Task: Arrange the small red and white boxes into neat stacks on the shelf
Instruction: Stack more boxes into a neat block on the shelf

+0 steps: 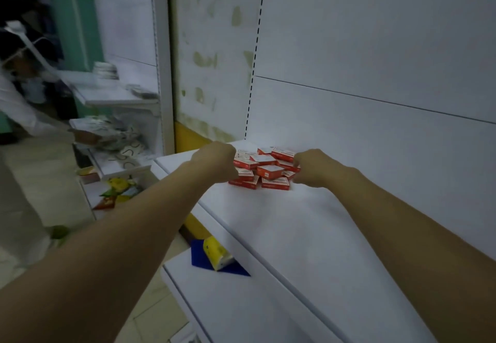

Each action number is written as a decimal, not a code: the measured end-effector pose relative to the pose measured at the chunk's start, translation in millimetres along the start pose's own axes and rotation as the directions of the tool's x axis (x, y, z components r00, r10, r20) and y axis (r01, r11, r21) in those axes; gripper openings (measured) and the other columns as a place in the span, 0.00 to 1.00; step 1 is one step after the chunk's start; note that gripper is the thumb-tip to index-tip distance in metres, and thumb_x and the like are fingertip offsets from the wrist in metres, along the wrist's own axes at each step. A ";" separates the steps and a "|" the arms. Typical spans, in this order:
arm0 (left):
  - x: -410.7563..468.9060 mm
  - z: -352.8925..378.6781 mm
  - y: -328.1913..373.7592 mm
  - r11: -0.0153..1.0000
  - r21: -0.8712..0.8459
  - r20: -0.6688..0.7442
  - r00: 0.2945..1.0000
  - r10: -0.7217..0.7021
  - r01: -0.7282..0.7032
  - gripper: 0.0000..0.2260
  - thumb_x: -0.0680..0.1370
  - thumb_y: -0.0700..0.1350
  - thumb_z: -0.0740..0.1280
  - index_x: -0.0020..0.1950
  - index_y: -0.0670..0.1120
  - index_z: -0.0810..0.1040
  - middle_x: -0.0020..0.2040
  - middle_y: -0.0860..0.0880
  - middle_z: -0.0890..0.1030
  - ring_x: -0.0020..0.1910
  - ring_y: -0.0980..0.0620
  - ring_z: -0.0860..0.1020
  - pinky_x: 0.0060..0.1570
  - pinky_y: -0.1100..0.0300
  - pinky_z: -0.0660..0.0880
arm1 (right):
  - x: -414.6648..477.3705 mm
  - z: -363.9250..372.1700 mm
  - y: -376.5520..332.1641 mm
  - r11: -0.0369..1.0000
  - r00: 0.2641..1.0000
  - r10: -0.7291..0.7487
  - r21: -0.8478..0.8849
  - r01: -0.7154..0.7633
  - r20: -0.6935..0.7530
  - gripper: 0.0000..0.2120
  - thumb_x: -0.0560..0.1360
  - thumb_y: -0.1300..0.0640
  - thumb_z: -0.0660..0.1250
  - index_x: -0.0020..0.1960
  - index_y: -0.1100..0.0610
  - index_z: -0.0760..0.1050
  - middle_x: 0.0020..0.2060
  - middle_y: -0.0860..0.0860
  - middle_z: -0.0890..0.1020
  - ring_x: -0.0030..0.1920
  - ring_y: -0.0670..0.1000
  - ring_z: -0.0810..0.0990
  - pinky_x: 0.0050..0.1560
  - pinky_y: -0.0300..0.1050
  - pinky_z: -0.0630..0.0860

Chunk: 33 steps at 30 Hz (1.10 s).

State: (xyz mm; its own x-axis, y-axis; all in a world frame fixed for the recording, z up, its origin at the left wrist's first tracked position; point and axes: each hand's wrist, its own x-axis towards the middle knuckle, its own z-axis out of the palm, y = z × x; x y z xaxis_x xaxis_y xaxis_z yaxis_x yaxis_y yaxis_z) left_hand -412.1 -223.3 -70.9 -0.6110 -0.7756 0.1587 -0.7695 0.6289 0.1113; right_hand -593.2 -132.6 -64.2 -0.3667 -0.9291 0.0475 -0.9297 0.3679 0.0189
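Observation:
Several small red and white boxes (pixel 265 168) lie in a loose, jumbled pile on the white shelf (pixel 281 230), near its far left corner against the back panel. My left hand (pixel 216 162) is at the pile's left side, fingers curled against the boxes there. My right hand (pixel 308 167) is at the pile's right side, fingers curled in among the boxes. Both hands are seen from behind, so I cannot tell whether either one actually holds a box.
A lower white shelf (pixel 214 302) carries a blue sheet (pixel 198 255) and a yellow packet (pixel 216 252). To the left, another person's arm in a white sleeve (pixel 29 117) reaches over shelves with patterned goods (pixel 118 133). Colourful packets (pixel 118 189) lie lower down.

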 end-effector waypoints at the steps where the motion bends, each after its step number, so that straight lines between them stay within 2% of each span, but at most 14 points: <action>1: 10.2 2.4 -3.0 1.000 0.001 0.000 1.000 0.011 -0.011 0.13 0.75 0.44 0.65 0.58 0.41 0.76 0.50 0.45 0.79 0.43 0.48 0.75 0.38 0.60 0.71 | 7.7 0.0 1.7 1.000 1.000 0.012 -0.003 -0.012 0.004 0.15 0.74 0.55 0.65 0.59 0.59 0.74 0.54 0.56 0.78 0.53 0.55 0.77 0.47 0.43 0.73; 6: 68.0 14.3 -4.6 0.994 -0.047 -0.025 0.995 0.097 -0.098 0.16 0.77 0.45 0.65 0.63 0.40 0.73 0.59 0.43 0.77 0.54 0.47 0.76 0.53 0.56 0.74 | 47.0 3.1 20.9 0.994 0.995 0.101 -0.040 -0.101 -0.012 0.18 0.75 0.55 0.65 0.63 0.61 0.73 0.59 0.58 0.76 0.59 0.57 0.75 0.56 0.46 0.73; 10: 112.8 29.0 2.1 0.985 -0.093 0.013 0.988 0.151 -0.149 0.17 0.77 0.48 0.66 0.63 0.40 0.73 0.59 0.43 0.77 0.48 0.49 0.73 0.50 0.56 0.73 | 80.5 11.3 38.8 0.986 0.988 0.155 -0.055 -0.155 0.001 0.18 0.74 0.58 0.64 0.62 0.61 0.72 0.58 0.58 0.76 0.58 0.57 0.75 0.57 0.47 0.74; 14: 147.6 40.6 8.8 0.978 -0.131 0.113 0.977 0.180 -0.165 0.21 0.75 0.54 0.67 0.61 0.41 0.75 0.58 0.44 0.78 0.51 0.48 0.76 0.51 0.56 0.74 | 112.0 11.2 46.6 0.984 0.984 0.177 -0.018 -0.177 0.002 0.18 0.75 0.58 0.64 0.64 0.60 0.71 0.60 0.58 0.75 0.58 0.57 0.75 0.55 0.47 0.74; 15: 156.6 43.3 10.6 0.977 -0.128 0.141 0.972 0.187 -0.169 0.21 0.74 0.55 0.67 0.60 0.42 0.76 0.56 0.44 0.79 0.51 0.48 0.77 0.49 0.57 0.74 | 121.1 10.7 48.3 0.984 0.984 0.180 -0.005 -0.180 -0.011 0.19 0.75 0.59 0.64 0.65 0.60 0.70 0.61 0.58 0.74 0.58 0.57 0.75 0.54 0.46 0.74; 17: 171.2 49.3 13.4 0.976 -0.127 0.199 0.960 0.199 -0.176 0.18 0.73 0.58 0.67 0.50 0.44 0.78 0.49 0.46 0.81 0.45 0.50 0.79 0.42 0.60 0.74 | 134.7 12.7 51.4 0.983 0.983 0.183 0.010 -0.183 -0.025 0.20 0.76 0.59 0.64 0.66 0.59 0.69 0.62 0.58 0.73 0.59 0.57 0.74 0.53 0.46 0.74; 19: 181.1 52.6 15.7 0.973 -0.126 0.238 0.947 0.218 -0.192 0.17 0.72 0.60 0.66 0.43 0.46 0.78 0.43 0.49 0.82 0.40 0.51 0.79 0.42 0.59 0.76 | 142.9 17.5 53.9 0.982 0.981 0.190 0.003 -0.190 -0.020 0.21 0.76 0.58 0.64 0.67 0.58 0.68 0.63 0.58 0.73 0.61 0.56 0.73 0.55 0.46 0.72; 21: 186.8 52.2 16.6 0.971 -0.102 0.263 0.935 0.237 -0.217 0.18 0.71 0.63 0.65 0.44 0.48 0.79 0.42 0.51 0.81 0.41 0.52 0.79 0.44 0.58 0.76 | 146.8 22.0 55.5 0.979 0.978 0.206 -0.006 -0.206 -0.014 0.21 0.75 0.58 0.65 0.67 0.59 0.69 0.63 0.58 0.73 0.62 0.56 0.72 0.57 0.45 0.71; 23: 190.0 51.9 16.2 0.965 -0.134 0.282 0.925 0.254 -0.224 0.17 0.71 0.62 0.67 0.44 0.48 0.78 0.38 0.52 0.79 0.38 0.54 0.76 0.36 0.62 0.72 | 148.8 24.1 56.2 0.975 0.974 0.224 0.003 -0.224 -0.024 0.21 0.75 0.58 0.65 0.67 0.60 0.69 0.63 0.58 0.74 0.62 0.56 0.72 0.57 0.45 0.71; 26: 188.8 51.8 15.3 0.953 -0.192 0.277 0.919 0.282 -0.234 0.16 0.70 0.60 0.69 0.45 0.48 0.76 0.36 0.53 0.75 0.35 0.57 0.72 0.31 0.64 0.65 | 145.4 24.3 53.4 0.969 0.969 0.245 0.013 -0.245 -0.033 0.20 0.76 0.59 0.64 0.67 0.60 0.69 0.62 0.58 0.74 0.62 0.56 0.72 0.56 0.44 0.71; 30: 187.1 53.1 10.9 0.929 -0.187 0.197 0.915 0.353 -0.318 0.17 0.69 0.57 0.71 0.49 0.45 0.78 0.44 0.49 0.79 0.39 0.52 0.74 0.36 0.62 0.68 | 131.4 21.9 51.9 0.957 0.956 0.290 -0.014 -0.290 -0.046 0.17 0.76 0.60 0.62 0.64 0.61 0.72 0.60 0.58 0.76 0.60 0.57 0.74 0.57 0.45 0.72; 33: 184.8 50.3 7.7 0.901 -0.238 0.146 0.904 0.402 -0.362 0.17 0.69 0.55 0.72 0.50 0.44 0.78 0.45 0.48 0.79 0.41 0.51 0.74 0.39 0.61 0.70 | 116.1 16.1 51.1 0.943 0.942 0.332 -0.002 -0.332 -0.051 0.17 0.76 0.60 0.63 0.64 0.62 0.72 0.60 0.59 0.76 0.60 0.57 0.74 0.58 0.47 0.73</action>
State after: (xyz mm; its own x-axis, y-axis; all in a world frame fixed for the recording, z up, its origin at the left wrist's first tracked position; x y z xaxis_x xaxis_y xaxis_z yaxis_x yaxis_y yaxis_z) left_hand -540.2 -364.5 -90.0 -0.8887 -0.4563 0.0454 -0.4277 0.8605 0.2767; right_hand -683.8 -222.3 -73.8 -0.6522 -0.7512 0.1020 -0.7548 0.6559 0.0042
